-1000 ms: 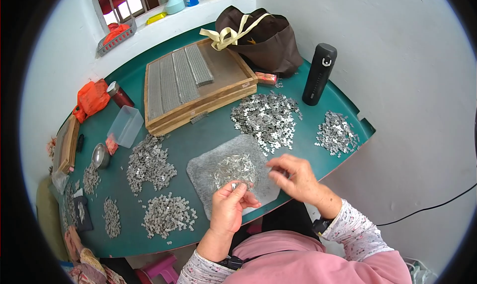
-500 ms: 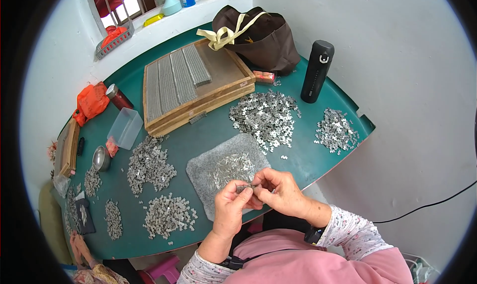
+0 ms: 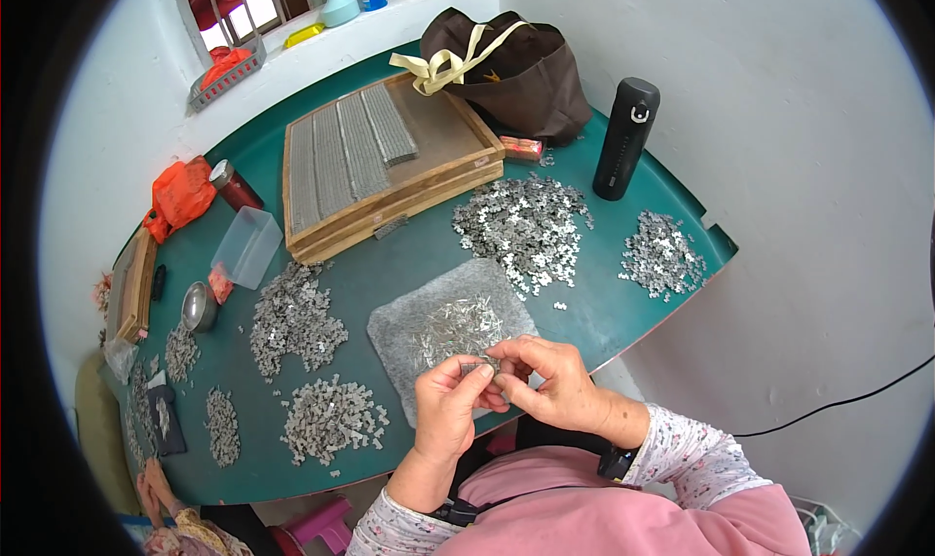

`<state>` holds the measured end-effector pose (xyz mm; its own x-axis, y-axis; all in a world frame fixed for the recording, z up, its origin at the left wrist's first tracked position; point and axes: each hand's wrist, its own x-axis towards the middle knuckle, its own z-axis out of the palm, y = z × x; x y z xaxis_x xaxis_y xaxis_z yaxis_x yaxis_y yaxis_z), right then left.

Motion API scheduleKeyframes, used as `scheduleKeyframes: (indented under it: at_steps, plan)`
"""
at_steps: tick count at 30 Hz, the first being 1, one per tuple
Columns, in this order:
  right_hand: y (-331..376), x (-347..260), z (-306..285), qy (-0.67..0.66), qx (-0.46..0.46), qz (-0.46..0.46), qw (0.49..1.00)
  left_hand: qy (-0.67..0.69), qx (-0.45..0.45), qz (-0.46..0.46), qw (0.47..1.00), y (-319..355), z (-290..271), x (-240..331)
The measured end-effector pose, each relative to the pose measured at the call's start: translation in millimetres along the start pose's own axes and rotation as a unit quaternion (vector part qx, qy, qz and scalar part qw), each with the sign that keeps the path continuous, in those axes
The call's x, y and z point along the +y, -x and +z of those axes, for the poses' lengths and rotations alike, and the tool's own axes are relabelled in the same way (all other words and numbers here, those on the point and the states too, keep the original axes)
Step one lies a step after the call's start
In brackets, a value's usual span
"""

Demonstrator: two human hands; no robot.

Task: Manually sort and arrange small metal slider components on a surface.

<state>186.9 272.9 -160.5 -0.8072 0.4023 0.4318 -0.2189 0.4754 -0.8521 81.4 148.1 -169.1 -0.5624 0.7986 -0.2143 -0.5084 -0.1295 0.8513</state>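
Note:
Over the near edge of a grey felt mat (image 3: 397, 327), my two hands meet. In my left hand (image 3: 450, 400) a small stack of grey metal pieces (image 3: 476, 367) is pinched between thumb and fingers. My right hand (image 3: 553, 383) closes on the other end of the same stack, thumb and forefinger bent round it. Fingers hide much of the stack. Just beyond lies a loose heap of thin silvery pins (image 3: 458, 326) on the mat.
Heaps of small metal pieces (image 3: 521, 230) cover parts of the green table (image 3: 409, 254). Behind stand a wooden tray (image 3: 443, 178) with grey metal strips, a brown bag (image 3: 536, 79) and a black bottle (image 3: 626, 142). Another person's hands (image 3: 156, 488) rest at the lower left.
My right fingers have shifted slightly on the metal pieces, the thumb lower and more apart from the forefinger. The left hand keeps its pinch, a little further left.

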Motion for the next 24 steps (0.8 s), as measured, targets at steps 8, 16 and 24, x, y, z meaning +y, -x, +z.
scheduleKeyframes:
  at_steps: [8, 16, 24]
  plan:
    - [-8, 5, -7, 0.079, -0.051, -0.084, 0.992, 0.016, 0.021, 0.005, 1.000, 2, -2, -1]
    - [-6, 9, -6, 0.104, -0.023, -0.127, 0.986, 0.107, -0.001, -0.042, 0.993, 7, -1, 7]
    - [-6, 4, -7, 0.124, -0.034, -0.112, 0.985, 0.052, 0.004, -0.015, 0.999, 8, -4, 1]
